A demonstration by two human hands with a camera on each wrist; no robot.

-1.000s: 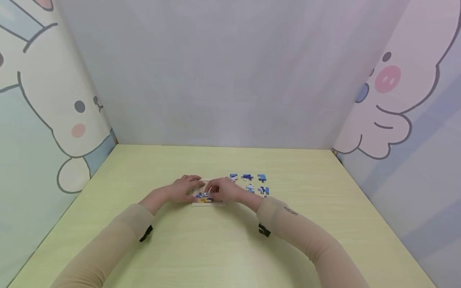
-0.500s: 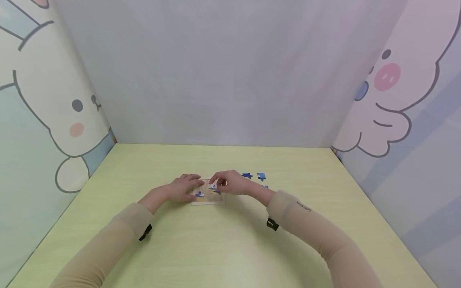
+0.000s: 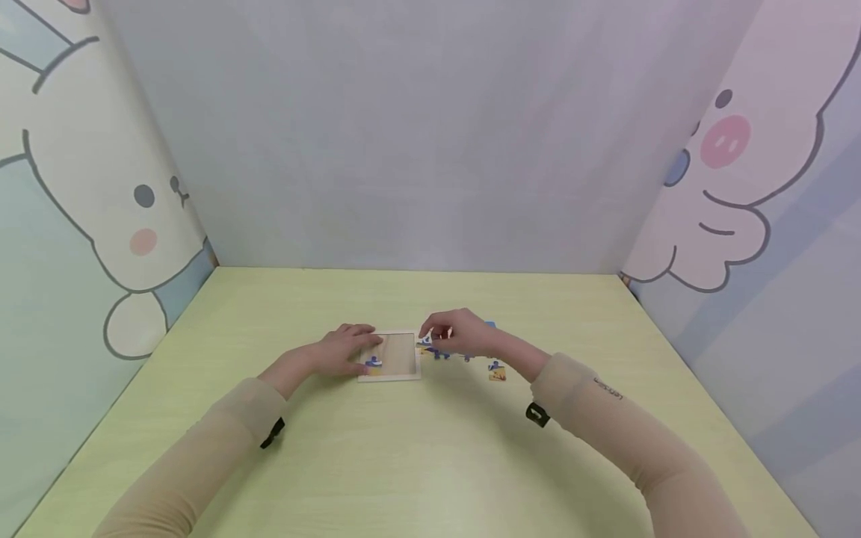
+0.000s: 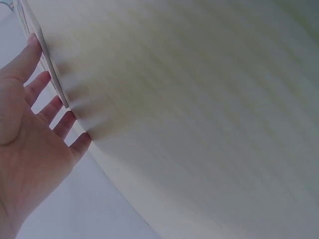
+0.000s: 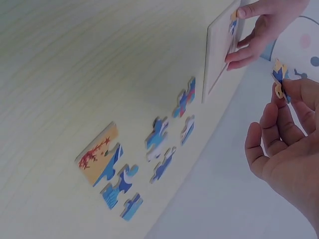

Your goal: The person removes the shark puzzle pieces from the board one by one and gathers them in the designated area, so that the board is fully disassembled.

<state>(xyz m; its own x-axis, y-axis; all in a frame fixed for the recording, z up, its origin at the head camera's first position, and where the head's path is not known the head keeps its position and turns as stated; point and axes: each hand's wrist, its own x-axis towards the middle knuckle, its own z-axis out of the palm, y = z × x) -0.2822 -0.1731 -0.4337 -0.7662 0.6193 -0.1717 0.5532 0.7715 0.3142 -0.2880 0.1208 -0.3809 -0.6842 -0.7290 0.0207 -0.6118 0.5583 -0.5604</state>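
Note:
My left hand (image 3: 339, 351) rests at the left side of a shallow wooden puzzle tray (image 3: 390, 379), thumb and fingers spread along its edge. In the tray's near-left corner lies one jigsaw piece (image 3: 373, 363), blue over yellow, right beside the thumb. My right hand (image 3: 467, 332) is raised just right of the tray and pinches another jigsaw piece (image 5: 279, 79), blue and yellow, between thumb and finger. In the right wrist view this piece is tilted, seen nearly edge-on, and the other fingers are loosely curled. The rest of the tray shows bare wood.
Several loose jigsaw pieces lie right of the tray, partly hidden under my right hand in the head view. Among them are a sandy corner piece (image 5: 97, 155) with red coral and a blue-white piece (image 5: 157, 138). A grey curtain (image 3: 417, 149) hangs behind the table.
My right hand has lifted the jigsaw piece from beside the corner piece and carried it rightward, past the tray's right edge. The left hand stays at the tray's left side.

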